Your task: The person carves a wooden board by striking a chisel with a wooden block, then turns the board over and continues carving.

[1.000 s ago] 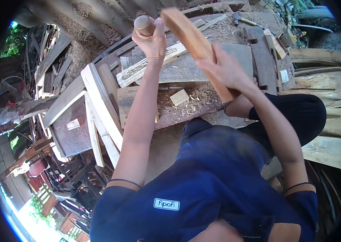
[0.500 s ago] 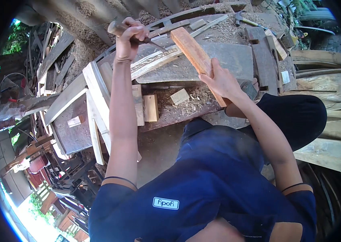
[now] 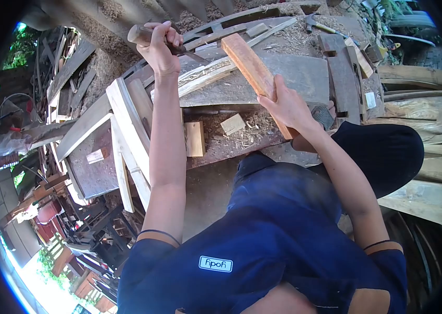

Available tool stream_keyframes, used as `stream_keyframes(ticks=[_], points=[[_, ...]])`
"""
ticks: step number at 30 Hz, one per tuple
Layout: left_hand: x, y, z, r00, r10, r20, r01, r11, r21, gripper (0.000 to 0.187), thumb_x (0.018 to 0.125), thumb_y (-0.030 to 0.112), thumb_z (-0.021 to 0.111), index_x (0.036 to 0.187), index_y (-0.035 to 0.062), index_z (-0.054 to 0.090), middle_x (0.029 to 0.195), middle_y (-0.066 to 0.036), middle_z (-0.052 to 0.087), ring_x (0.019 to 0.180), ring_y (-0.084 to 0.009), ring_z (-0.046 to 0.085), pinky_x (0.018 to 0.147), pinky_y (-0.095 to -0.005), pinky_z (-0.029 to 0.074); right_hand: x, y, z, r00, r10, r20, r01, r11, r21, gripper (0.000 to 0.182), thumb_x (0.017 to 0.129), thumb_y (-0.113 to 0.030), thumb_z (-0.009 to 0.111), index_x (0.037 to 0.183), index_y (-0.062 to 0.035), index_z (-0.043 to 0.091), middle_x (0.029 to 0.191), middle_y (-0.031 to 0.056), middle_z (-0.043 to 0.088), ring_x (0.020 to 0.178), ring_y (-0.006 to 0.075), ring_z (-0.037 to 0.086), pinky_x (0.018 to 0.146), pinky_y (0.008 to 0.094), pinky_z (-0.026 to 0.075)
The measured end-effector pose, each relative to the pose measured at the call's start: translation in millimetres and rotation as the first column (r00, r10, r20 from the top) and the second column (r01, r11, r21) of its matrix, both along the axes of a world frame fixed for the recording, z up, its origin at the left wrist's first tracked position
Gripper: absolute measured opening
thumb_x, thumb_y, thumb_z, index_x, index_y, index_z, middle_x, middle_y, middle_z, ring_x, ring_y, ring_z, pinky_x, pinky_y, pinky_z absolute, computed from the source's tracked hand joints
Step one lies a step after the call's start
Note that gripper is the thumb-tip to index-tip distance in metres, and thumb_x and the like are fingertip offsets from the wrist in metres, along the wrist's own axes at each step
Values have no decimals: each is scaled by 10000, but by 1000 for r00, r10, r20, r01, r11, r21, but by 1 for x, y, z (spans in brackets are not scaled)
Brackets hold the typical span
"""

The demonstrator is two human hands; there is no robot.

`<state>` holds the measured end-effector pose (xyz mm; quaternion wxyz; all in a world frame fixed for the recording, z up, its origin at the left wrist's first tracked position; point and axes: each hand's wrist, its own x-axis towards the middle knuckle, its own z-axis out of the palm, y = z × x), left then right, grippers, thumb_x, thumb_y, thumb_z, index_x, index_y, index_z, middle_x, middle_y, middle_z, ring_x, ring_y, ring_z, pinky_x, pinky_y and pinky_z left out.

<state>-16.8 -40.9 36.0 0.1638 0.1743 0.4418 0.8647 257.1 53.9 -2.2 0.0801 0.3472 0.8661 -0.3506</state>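
Note:
My left hand [image 3: 160,48] is closed around the wooden handle of a chisel-like tool [image 3: 139,34], above the far left part of the bench. Its dark blade points right, over a pale strip of wood [image 3: 205,78]; whether the tip touches it is unclear. My right hand [image 3: 288,104] grips the lower part of an orange-brown wooden block [image 3: 246,58], which slants up to the left over a grey board [image 3: 304,78]. Below the pale strip lie two small wood blocks, one upright [image 3: 195,139] and one tilted [image 3: 233,124] among shavings.
A hammer [image 3: 312,22] lies at the back right of the bench. Long pale boards [image 3: 127,118] lean at the left. Stacked planks [image 3: 414,110] are at the right. My bent knee [image 3: 383,152] is beside the bench. Shavings cover the ground behind.
My left hand has moved up and slightly left with the tool, and its blade has drawn back. The pale strip has shifted slightly right. My right hand and the orange-brown block are nearly unchanged.

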Motion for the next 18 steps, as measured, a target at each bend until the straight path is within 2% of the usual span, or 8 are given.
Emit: stream_keyframes(ticks=[7, 16, 18], points=[[11, 9, -13, 1000, 7, -3, -7, 999, -38, 128, 814, -12, 631, 760, 34, 525, 558, -41, 474, 462, -136, 453, 472, -304, 401, 0, 0, 3, 1000, 1, 10, -1, 1000, -3, 560, 899, -433, 603, 1158, 8, 375, 892, 343, 651, 874, 512, 654, 787, 546, 513], [27, 11, -12, 994, 51, -94, -59, 994, -94, 118, 802, -22, 635, 768, 34, 537, 568, -36, 472, 463, -129, 438, 467, -301, 393, 0, 0, 1, 1000, -7, 9, 7, 1000, -10, 553, 894, -431, 606, 1151, -2, 370, 883, 348, 649, 866, 530, 643, 790, 557, 500], [32, 13, -13, 990, 44, -133, -60, 991, -121, 116, 803, -21, 637, 766, 32, 540, 569, -34, 477, 464, -126, 445, 464, -294, 389, 0, 0, 4, 999, -11, 37, 11, 1000, -18, 569, 892, -439, 611, 1163, 10, 390, 911, 343, 649, 889, 504, 653, 807, 531, 504]])
